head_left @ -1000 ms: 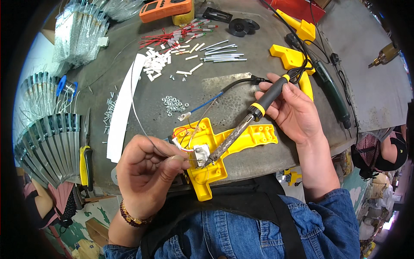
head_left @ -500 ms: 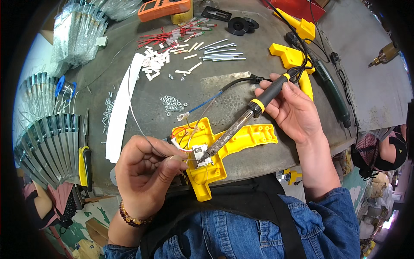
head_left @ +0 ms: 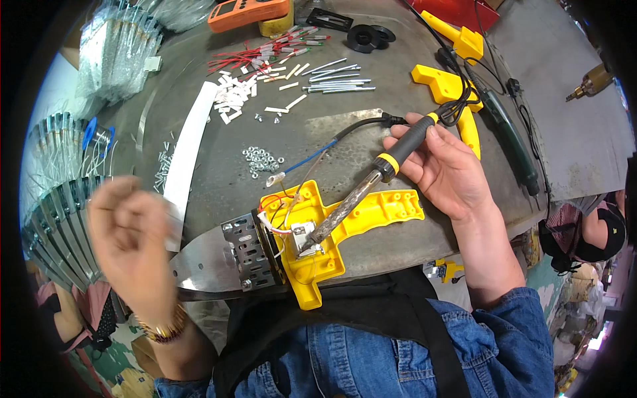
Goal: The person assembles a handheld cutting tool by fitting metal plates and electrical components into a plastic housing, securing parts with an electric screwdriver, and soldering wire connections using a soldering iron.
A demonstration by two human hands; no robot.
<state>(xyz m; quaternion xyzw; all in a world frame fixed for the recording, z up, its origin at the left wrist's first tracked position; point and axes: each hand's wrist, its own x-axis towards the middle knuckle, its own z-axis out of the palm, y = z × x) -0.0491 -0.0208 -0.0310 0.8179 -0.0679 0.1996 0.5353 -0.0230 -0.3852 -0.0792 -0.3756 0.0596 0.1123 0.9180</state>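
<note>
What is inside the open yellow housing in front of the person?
Inside the yellow housing: red and white wires, a small metal part, and the soldering iron tip resting there. What lies beneath the tip stays hidden.

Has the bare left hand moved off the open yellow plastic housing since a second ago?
Yes. The left hand has swung left and away from the yellow housing, now blurred beside the long white strip.

Left hand (head_left: 129,242) is blurring; whatever it may be gripping is not showing. Soldering iron (head_left: 371,182) tip is hiding among wires inside the yellow housing (head_left: 332,229). Drill (head_left: 590,81) at far right is running off the edge.
</note>
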